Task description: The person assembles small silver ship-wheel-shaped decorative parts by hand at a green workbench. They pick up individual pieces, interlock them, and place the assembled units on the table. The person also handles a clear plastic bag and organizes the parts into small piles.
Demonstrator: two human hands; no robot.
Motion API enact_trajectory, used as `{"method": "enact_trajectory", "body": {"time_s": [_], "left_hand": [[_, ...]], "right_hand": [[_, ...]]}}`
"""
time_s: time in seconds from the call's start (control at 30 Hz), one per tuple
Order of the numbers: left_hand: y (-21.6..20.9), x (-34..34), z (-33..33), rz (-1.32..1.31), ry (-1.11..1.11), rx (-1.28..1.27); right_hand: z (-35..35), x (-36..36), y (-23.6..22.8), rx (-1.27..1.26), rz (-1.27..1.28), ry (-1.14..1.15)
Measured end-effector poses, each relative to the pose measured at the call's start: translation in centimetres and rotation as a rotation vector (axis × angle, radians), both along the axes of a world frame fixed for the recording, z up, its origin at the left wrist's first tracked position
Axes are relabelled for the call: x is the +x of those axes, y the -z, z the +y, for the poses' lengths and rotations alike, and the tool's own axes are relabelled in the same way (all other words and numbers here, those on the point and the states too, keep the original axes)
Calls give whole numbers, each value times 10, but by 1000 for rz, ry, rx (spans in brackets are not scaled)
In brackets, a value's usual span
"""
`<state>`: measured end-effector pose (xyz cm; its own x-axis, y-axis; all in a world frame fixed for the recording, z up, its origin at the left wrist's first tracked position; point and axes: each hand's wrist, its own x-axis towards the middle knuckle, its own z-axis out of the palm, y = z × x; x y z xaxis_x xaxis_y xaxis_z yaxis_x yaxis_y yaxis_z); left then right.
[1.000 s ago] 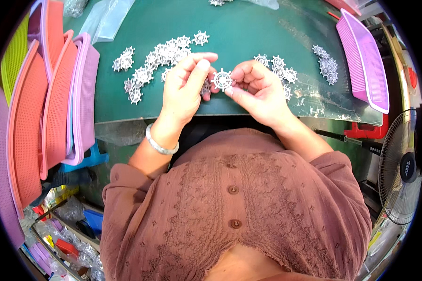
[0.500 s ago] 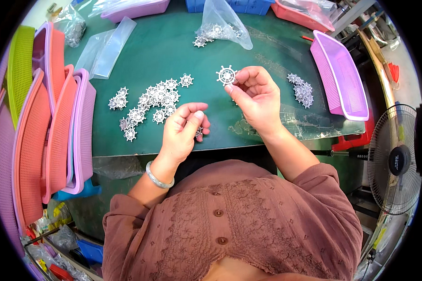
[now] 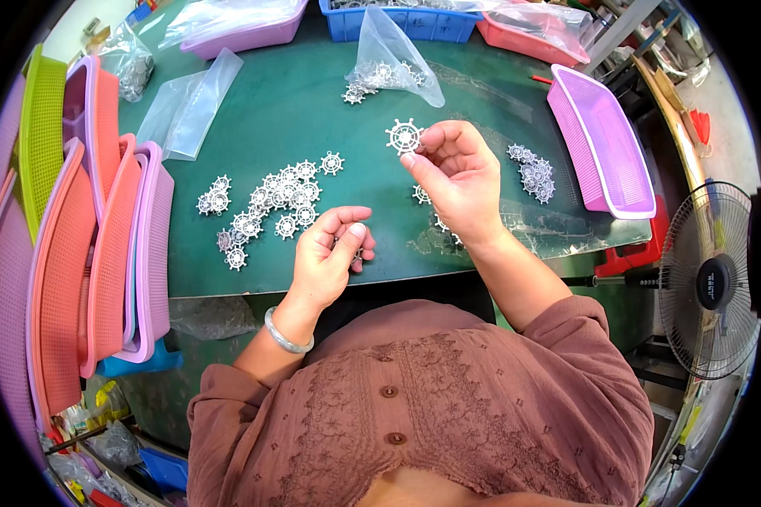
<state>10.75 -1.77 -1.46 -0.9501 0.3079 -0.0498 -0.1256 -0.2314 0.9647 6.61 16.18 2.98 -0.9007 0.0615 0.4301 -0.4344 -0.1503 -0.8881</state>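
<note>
My right hand point(image 3: 463, 179) pinches a silver ship's-wheel charm point(image 3: 404, 136) by its right edge, flat side showing, above the green table. My left hand point(image 3: 328, 253) is curled, with part of a silver wheel charm point(image 3: 358, 254) showing between thumb and fingers. Left of it lies a loose cluster of the same charms point(image 3: 286, 188), with a smaller group point(image 3: 216, 196) farther left. A few charms point(image 3: 421, 195) lie partly hidden under my right hand and wrist. Another small pile point(image 3: 534, 173) sits to the right.
A clear bag point(image 3: 397, 51) with charms stands at the table's back, before a blue bin point(image 3: 402, 24). A purple basket point(image 3: 602, 144) is at the right edge, with a fan point(image 3: 712, 283) beyond. Flat plastic bags point(image 3: 186, 110) lie back left; stacked baskets point(image 3: 101, 245) line the left.
The whole view has shifted slightly, with the table lower in it. Both hands keep nearly the same grip, and more of the charms near my right wrist now shows.
</note>
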Motion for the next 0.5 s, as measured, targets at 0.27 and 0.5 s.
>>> {"method": "enact_trajectory", "body": {"time_s": [0.27,0.5], "left_hand": [[0,0,0,-5,-6,0],[1,-1,0,-1,2,2]], "right_hand": [[1,-1,1,6,1,-4],[0,-1,1,14,-21,-1]]}}
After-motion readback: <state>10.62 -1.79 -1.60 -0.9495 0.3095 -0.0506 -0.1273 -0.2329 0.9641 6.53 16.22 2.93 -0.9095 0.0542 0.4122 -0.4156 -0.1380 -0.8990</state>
